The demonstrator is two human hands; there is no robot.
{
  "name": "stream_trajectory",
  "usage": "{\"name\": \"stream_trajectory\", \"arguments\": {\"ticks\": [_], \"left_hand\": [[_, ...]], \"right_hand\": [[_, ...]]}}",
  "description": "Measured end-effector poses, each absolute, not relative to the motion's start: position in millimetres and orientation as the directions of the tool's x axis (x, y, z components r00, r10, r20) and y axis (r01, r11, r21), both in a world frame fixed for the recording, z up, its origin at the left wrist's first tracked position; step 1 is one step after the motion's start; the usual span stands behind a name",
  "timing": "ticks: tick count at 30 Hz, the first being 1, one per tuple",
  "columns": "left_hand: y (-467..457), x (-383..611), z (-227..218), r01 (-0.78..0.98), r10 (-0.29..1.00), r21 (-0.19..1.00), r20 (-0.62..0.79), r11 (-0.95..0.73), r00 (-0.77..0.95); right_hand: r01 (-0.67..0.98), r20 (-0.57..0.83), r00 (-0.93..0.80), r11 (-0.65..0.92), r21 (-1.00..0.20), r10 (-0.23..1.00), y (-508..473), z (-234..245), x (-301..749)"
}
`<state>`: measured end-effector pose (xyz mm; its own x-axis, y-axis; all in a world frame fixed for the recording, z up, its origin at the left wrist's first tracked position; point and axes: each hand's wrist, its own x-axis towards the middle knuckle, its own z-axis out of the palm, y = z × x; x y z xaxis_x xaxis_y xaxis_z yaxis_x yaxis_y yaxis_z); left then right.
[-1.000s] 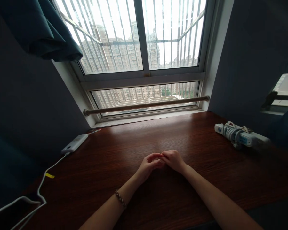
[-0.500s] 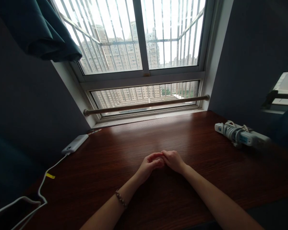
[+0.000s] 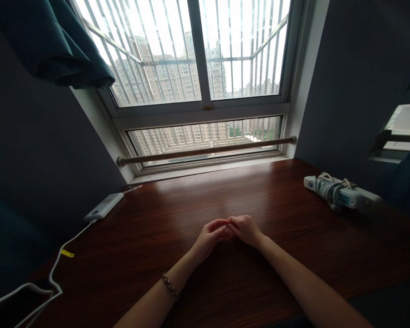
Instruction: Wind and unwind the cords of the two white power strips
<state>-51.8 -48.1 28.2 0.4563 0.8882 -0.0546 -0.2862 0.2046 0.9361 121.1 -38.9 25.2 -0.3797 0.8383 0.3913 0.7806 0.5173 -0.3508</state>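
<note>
Both my hands rest together at the middle of a dark wooden desk [image 3: 280, 200]. My left hand [image 3: 210, 237] has its fingers curled, with the fingertips meeting those of my right hand [image 3: 246, 229], which is curled as well. Nothing shows inside either hand. A beaded bracelet [image 3: 170, 284] sits on my left wrist. Both forearms lie on the desk and run toward the near edge.
A white power bank [image 3: 103, 206] lies at the desk's left, its white cable [image 3: 59, 259] trailing to the near left. A white power strip [image 3: 341, 193] wrapped in its cord lies at the right. Beyond the desk, a barred window [image 3: 205, 91] and wooden rail [image 3: 205, 149]; dark curtain [image 3: 51, 45] upper left.
My hands stay clasped in the same place. The view has shifted slightly, so everything sits a little further left in the picture.
</note>
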Motion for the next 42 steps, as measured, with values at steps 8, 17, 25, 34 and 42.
{"name": "stream_trajectory", "arguments": {"ticks": [8, 17, 25, 34, 42], "left_hand": [[-48.2, -52.5, 26.7, -0.301, 0.884, 0.930, -0.049, 0.210, 0.465], [-48.0, -53.1, 26.2, -0.301, 0.893, 0.931, -0.052, 0.206, 0.447], [-47.0, -53.4, 24.4, -0.303, 0.886, 0.932, -0.040, 0.200, 0.463], [-46.2, -53.9, 21.9, -0.298, 0.889, 0.933, -0.045, 0.200, 0.455], [-45.0, -54.5, 21.1, -0.304, 0.883, 0.931, -0.039, 0.202, 0.467]], "right_hand": [[0.781, 0.396, -0.375, 0.516, -0.351, 0.838, -38.8, 25.2, 120.5], [0.773, 0.403, -0.377, 0.523, -0.361, 0.834, -39.9, 27.3, 120.7], [0.779, 0.405, -0.364, 0.512, -0.361, 0.839, -39.9, 26.3, 120.7], [0.787, 0.394, -0.364, 0.505, -0.355, 0.844, -40.1, 27.4, 119.1], [0.785, 0.402, -0.370, 0.513, -0.348, 0.838, -40.0, 27.2, 119.5]]}}
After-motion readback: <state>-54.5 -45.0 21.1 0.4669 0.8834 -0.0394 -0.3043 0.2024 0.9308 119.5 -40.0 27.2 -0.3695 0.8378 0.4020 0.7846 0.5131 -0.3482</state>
